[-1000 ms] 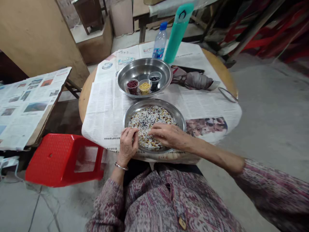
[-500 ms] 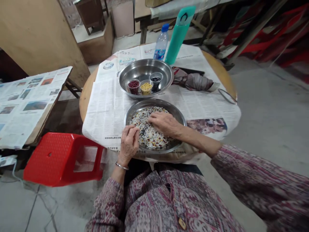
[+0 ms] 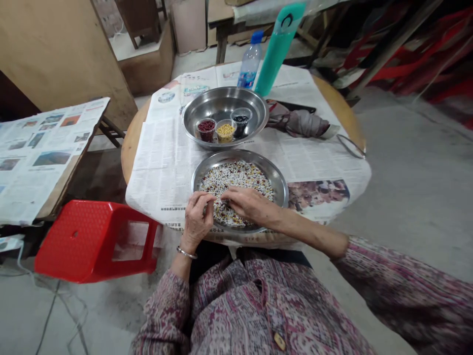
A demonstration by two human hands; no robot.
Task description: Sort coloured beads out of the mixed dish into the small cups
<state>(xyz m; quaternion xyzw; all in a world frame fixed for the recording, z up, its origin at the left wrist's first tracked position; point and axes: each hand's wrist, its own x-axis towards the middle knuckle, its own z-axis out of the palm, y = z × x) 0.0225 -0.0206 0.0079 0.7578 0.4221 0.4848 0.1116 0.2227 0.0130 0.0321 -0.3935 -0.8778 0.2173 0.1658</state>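
A round steel tray (image 3: 279,178) near the table's front edge holds a spread of mixed grains and beans (image 3: 236,177). My left hand (image 3: 197,219) rests at the tray's near left rim, fingers curled shut with the fingertips at the grains; what they hold is too small to see. My right hand (image 3: 251,206) lies over the near part of the pile, its fingers pinched toward my left fingertips. Behind stands a second steel tray (image 3: 221,101) with three small cups: red beans (image 3: 206,128), yellow grains (image 3: 225,131) and black beans (image 3: 240,121).
Newspaper (image 3: 162,153) covers the round table. A water bottle (image 3: 249,66), a teal flask (image 3: 277,47) and a folded umbrella (image 3: 299,123) sit at the back. A red plastic stool (image 3: 92,239) and a newspaper-covered side table (image 3: 44,148) stand to the left.
My right hand reached up into the middle of the pile, then drew back to the near left, meeting my left fingertips. My left hand stayed at the rim.
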